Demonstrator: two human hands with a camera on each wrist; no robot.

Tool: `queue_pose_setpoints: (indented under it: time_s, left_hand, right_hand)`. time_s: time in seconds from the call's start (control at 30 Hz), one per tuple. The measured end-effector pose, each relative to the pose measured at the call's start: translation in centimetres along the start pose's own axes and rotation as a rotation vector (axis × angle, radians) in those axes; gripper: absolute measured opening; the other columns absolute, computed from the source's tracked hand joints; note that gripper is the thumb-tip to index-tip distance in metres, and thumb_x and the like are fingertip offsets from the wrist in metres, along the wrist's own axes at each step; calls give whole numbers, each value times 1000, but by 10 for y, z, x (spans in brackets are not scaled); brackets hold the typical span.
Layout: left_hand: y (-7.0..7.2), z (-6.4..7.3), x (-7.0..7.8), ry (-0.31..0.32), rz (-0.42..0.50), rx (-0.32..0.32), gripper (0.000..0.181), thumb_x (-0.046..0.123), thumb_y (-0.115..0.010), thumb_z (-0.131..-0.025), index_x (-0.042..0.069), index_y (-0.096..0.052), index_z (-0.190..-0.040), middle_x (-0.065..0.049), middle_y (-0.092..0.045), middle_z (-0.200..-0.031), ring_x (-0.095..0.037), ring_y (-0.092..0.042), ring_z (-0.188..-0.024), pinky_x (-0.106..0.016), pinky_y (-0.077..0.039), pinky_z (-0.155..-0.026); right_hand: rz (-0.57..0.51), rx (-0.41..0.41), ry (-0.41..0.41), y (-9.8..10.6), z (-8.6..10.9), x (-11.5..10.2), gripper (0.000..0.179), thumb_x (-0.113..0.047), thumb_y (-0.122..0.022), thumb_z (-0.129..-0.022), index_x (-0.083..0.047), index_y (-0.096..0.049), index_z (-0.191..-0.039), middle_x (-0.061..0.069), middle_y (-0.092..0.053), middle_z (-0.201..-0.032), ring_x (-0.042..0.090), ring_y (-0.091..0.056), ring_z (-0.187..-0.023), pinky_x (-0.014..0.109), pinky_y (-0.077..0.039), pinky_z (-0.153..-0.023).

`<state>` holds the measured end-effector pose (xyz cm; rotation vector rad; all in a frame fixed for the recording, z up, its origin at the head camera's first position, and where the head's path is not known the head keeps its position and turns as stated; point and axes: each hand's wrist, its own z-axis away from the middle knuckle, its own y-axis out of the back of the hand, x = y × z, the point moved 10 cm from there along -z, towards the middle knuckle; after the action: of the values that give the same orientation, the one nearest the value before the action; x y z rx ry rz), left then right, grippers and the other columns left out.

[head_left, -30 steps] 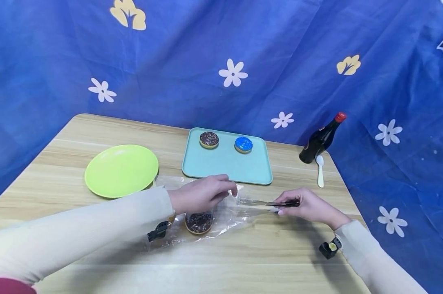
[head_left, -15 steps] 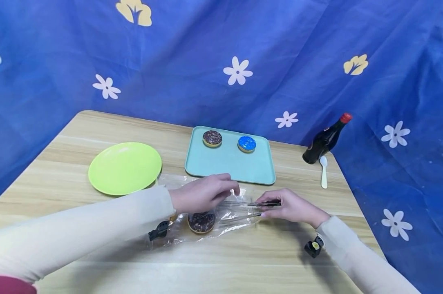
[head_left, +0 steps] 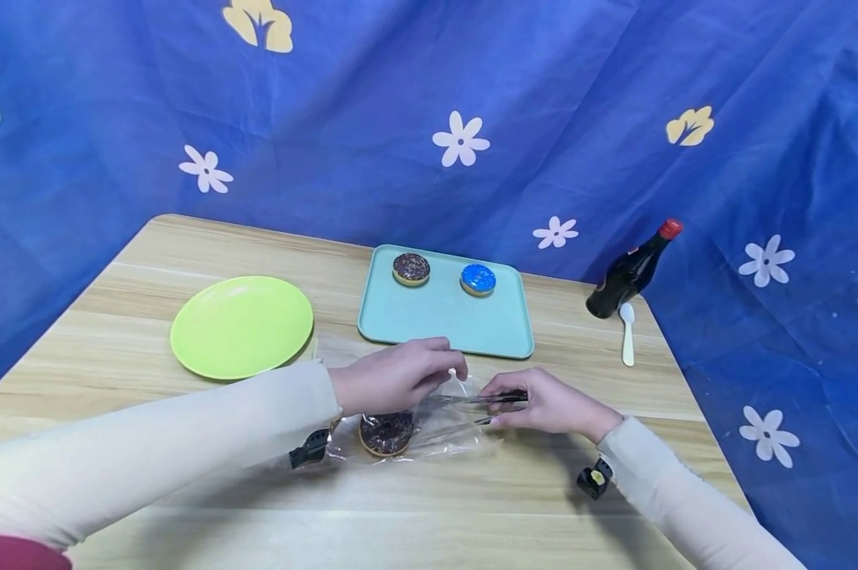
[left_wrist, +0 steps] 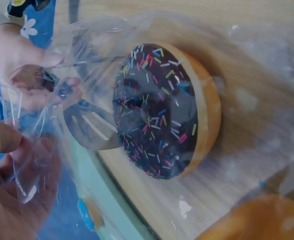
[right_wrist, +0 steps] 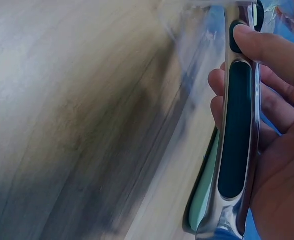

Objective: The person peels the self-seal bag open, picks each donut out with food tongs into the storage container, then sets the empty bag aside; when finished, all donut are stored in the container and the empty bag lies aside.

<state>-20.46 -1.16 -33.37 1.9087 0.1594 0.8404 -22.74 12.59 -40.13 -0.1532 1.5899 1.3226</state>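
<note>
My left hand [head_left: 393, 378] pinches the mouth of a clear plastic bag [left_wrist: 266, 60] between thumb and fingers. Inside lies a chocolate donut [left_wrist: 161, 110] with coloured sprinkles, partly covered by my left hand in the head view. Metal food tongs [right_wrist: 236, 125] with dark grip inserts are held in my right hand [head_left: 543, 404], thumb on one arm and fingers on the other. Their slotted end [left_wrist: 92, 125] reaches into the bag and stands at the donut's side; the other end is hard to make out. An orange-brown rounded thing [left_wrist: 261, 220] shows at the left wrist view's lower corner.
Behind the hands is a light-blue tray [head_left: 443, 321] bearing a chocolate donut [head_left: 411, 269] and a blue donut [head_left: 478, 279]. A green plate [head_left: 242, 328] lies to the left. At the right are a dark bottle [head_left: 628, 273] and a white spoon [head_left: 628, 336].
My right hand has moved left, carrying the tongs further into the bag up to the donut. My left hand keeps its hold on the bag's mouth, nearly still.
</note>
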Motion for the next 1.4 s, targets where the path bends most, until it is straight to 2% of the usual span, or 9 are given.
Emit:
queue_pose_setpoints:
  time_s: [0.5,0.67,0.83,1.03,1.23,1.4]
  left_hand:
    - [2,2,1,0,15,4,20,2,-57,-103,14,-69,-112,-1,-65,-100,-11,-61,-88,-28,-58,-82]
    - [1,3,-1,12,16,-8,21,1,-57,-103,14,-69,-113,0,-65,-100,-10,-60,-86,-27,-57,-81]
    - [6,3,-3,19,20,9,21,2,-57,-103,13,-70,-114,-2,-65,-100,-11,-59,-85,-28,-57,-82]
    - [6,2,-2,29,7,-8,20,2,-56,-104,13,-70,-113,-3,-65,-100,-11,-60,-85,-29,-57,-81]
    - [7,2,-4,38,7,-4,22,1,-55,-104,13,-70,-115,-4,-65,-101,-11,-59,-84,-29,-57,-81]
    - [5,2,-5,38,10,-12,22,0,-56,-103,13,-70,-115,-6,-67,-103,-11,-60,-86,-28,-58,-82]
  right_hand:
    - [-19,-22,10,-6,-4,-2,36,-18,-80,-93,-5,-70,-125,10,-75,-120,25,-74,-108,32,-61,-98]
    - [5,-11,29,-6,-4,-5,34,-17,-79,-94,-5,-71,-124,8,-77,-117,21,-74,-104,32,-62,-94]
    - [40,9,9,-2,-4,-4,31,-19,-79,-94,-10,-73,-123,3,-78,-114,13,-73,-102,28,-61,-90]
    - [79,27,32,4,-3,-3,30,-21,-76,-96,-9,-73,-124,3,-78,-116,16,-74,-107,30,-60,-96]
    - [80,51,32,10,5,3,30,-25,-75,-97,-8,-74,-123,5,-79,-115,18,-75,-105,32,-60,-96]
    - [78,87,-2,19,23,15,28,-23,-74,-98,-8,-74,-122,6,-79,-116,20,-73,-107,30,-59,-95]
